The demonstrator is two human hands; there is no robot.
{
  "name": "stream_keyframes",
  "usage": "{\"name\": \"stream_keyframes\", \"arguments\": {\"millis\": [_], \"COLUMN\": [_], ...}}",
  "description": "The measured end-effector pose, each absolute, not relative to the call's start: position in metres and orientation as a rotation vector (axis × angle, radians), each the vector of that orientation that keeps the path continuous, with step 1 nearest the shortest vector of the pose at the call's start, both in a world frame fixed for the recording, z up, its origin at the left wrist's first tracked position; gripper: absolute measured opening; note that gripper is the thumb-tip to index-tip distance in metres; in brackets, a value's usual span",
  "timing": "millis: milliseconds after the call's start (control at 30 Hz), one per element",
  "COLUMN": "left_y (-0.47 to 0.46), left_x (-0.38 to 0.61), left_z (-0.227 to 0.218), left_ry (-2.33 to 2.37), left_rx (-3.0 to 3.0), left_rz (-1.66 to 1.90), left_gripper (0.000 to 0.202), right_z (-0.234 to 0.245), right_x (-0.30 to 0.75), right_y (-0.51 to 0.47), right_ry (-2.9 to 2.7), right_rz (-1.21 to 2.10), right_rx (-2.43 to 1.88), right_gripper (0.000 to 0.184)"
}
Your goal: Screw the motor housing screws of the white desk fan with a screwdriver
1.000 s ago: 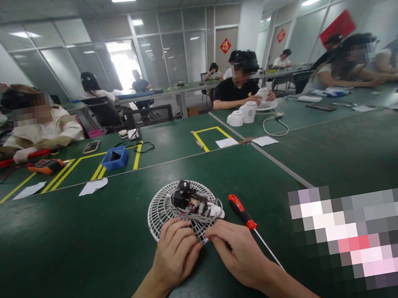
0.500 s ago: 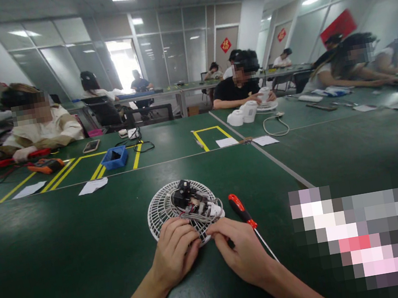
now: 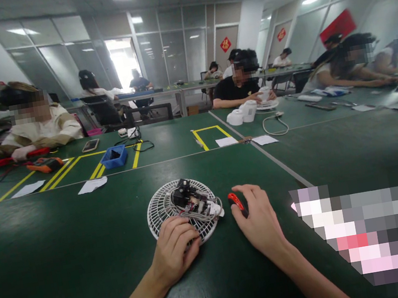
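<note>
A round white fan grille (image 3: 157, 210) lies on the green table in front of me. On it rests a black motor assembly (image 3: 181, 196) with grey cable, wires and a white part. My left hand (image 3: 175, 247) is closed over the grille's near rim, thumb and fingers curled around the edge. To the right of the grille, my right hand (image 3: 260, 220) is over a red and black screwdriver (image 3: 234, 199). Its thumb and fingers are apart on either side of the handle. The hand hides the screwdriver's shaft.
A pixelated patch (image 3: 358, 234) covers things at the lower right. Beyond the table seam are a blue bin (image 3: 114, 156), paper slips (image 3: 92, 185), a phone (image 3: 90, 145), an orange meter (image 3: 45, 165) and a looped cable (image 3: 275, 125). A person opposite handles white parts (image 3: 242, 112).
My right hand has left the grille's near rim and moved right, over the screwdriver handle, with its fingers spread. My left hand and the grille have stayed in place.
</note>
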State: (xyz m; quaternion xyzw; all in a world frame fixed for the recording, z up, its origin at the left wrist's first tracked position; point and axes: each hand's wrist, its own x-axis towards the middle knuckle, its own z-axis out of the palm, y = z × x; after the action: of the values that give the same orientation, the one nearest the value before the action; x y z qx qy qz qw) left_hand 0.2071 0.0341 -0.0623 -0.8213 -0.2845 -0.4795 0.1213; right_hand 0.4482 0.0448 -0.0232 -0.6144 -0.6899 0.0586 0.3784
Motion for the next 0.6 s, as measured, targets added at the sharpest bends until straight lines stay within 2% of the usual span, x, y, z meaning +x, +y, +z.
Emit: {"name": "stream_keyframes", "arguments": {"millis": [600], "left_y": [0.035], "left_x": [0.207], "left_z": [-0.065], "left_ry": [-0.84], "left_rx": [-2.399], "left_rz": [-1.413], "left_gripper": [0.016], "right_z": [-0.035], "right_x": [0.455], "right_y": [0.048], "right_ry": [-1.96], "right_rz": [0.118], "right_rx": [-1.862], "right_gripper": [0.045]}}
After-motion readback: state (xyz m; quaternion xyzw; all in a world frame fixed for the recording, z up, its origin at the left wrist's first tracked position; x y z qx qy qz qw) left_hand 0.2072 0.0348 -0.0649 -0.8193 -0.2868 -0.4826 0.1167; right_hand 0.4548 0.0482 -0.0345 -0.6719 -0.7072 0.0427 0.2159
